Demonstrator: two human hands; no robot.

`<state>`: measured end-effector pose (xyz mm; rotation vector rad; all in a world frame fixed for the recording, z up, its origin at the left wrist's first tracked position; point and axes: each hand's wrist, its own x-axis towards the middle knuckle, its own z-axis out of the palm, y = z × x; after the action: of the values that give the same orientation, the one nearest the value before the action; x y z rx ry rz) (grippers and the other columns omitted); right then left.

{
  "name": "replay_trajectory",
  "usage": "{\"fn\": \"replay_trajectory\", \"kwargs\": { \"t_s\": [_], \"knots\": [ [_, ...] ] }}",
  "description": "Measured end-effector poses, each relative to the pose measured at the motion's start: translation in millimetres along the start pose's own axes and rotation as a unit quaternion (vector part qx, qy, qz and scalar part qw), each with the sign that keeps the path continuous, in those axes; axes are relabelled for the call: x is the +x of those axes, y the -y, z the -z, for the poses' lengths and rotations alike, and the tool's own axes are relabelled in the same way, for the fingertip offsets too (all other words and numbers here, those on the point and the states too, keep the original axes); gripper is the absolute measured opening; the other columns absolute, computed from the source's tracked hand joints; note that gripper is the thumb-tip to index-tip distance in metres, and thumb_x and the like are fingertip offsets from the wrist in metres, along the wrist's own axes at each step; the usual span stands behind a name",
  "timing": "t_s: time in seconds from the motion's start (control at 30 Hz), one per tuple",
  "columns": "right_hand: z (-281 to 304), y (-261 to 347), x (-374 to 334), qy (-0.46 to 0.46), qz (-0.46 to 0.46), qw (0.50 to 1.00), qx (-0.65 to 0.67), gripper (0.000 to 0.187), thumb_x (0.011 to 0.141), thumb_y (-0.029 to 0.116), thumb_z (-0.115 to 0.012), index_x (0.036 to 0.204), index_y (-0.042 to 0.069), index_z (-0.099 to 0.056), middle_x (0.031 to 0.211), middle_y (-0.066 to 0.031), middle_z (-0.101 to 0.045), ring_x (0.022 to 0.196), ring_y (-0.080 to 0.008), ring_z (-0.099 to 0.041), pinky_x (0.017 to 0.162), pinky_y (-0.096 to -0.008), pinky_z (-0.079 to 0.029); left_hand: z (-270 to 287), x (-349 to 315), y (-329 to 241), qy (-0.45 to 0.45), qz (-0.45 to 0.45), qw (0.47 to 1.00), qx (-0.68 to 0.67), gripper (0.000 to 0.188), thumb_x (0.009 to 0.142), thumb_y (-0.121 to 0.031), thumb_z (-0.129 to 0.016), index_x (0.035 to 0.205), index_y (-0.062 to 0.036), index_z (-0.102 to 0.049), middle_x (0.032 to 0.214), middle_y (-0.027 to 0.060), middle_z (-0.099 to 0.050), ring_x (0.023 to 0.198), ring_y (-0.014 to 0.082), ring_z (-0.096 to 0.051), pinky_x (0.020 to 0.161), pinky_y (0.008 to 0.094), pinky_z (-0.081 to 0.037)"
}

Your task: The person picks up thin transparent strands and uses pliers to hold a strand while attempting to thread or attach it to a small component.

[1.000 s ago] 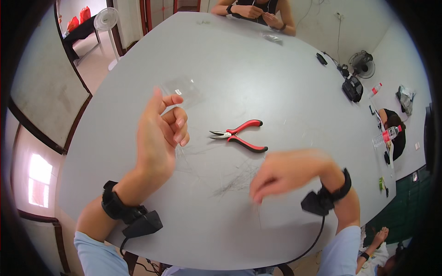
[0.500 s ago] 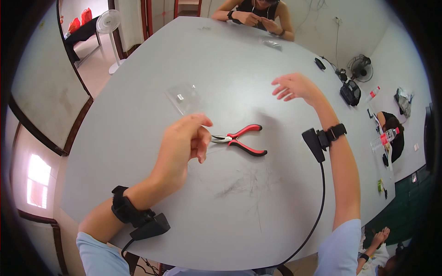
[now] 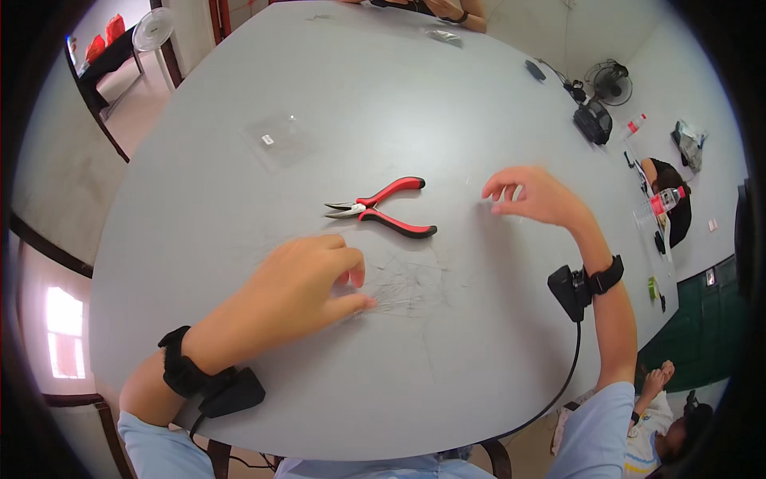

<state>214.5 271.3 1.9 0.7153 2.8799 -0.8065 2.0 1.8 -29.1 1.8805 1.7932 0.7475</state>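
Pliers [image 3: 383, 209] with red and black handles lie on the grey table, their handles spread and the bent metal jaws pointing left. Just nearer than the jaws is my left hand [image 3: 307, 275]. Its thumb stands apart from the curled fingers, with nothing visible between them. By its thumb, a loose patch of thin, dark, hair-like strands [image 3: 411, 287] lies on the tabletop; whether they are wires or threads I cannot tell. My right hand [image 3: 538, 195] hovers to the right of the pliers, fingers bent and apart, holding nothing I can see.
A clear plastic bag [image 3: 279, 142] with a small white label lies beyond the pliers. Farther back are a silvery packet [image 3: 444, 37] and another person's arm [image 3: 471, 14]. A black case [image 3: 593, 122] sits at the table's right edge. A black cable [image 3: 573, 367] hangs from my right wrist's device.
My left hand has come nearer to me, its thumb lowered beside the strands. The right hand has come nearer too, its fingers bending more. The whole view has tilted down.
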Motion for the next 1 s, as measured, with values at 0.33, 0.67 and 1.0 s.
{"fn": "replay_trajectory", "kwargs": {
  "t_s": [0.33, 0.67, 1.0],
  "knots": [
    [-47.9, 19.7, -16.3, -0.152, 0.035, 0.978, -0.135, 0.008, 0.074, 0.009, -0.063, 0.074, 0.003, -0.057, 0.072, -0.0086, -0.059, 0.066, -0.0236, -0.056, 0.061, -0.0343, -0.045, -7.4, -2.1, -5.6, 0.016, 0.021, 1.000, 0.003, 0.015, 0.077, -0.016, -0.064, 0.079, -0.0044, -0.056, 0.078, 0.0102, -0.055, 0.073, 0.0278, -0.056, 0.064, 0.0369, -0.043],
    [-30.6, 18.7, -20.6, -0.133, -0.036, 0.990, 0.005, 0.006, 0.079, 0.007, -0.058, 0.079, 0.000, -0.059, 0.074, -0.0100, -0.062, 0.068, -0.0232, -0.059, 0.063, -0.0319, -0.046, -5.2, -0.8, -7.0, -0.007, 0.037, 0.999, -0.032, 0.015, 0.081, -0.017, -0.061, 0.079, -0.0022, -0.057, 0.077, 0.0123, -0.056, 0.070, 0.0288, -0.056, 0.063, 0.0373, -0.043],
    [-27.2, -8.0, -38.1, -0.134, -0.130, 0.978, -0.097, 0.009, 0.076, 0.008, -0.063, 0.076, -0.001, -0.061, 0.070, -0.0068, -0.062, 0.064, -0.0150, -0.057, 0.060, -0.0272, -0.047, -6.4, 0.9, -5.5, -0.026, 0.030, 0.998, -0.055, 0.015, 0.081, -0.015, -0.062, 0.077, -0.0015, -0.057, 0.072, 0.0087, -0.056, 0.063, 0.0207, -0.053, 0.058, 0.0310, -0.042]
  ]
}}
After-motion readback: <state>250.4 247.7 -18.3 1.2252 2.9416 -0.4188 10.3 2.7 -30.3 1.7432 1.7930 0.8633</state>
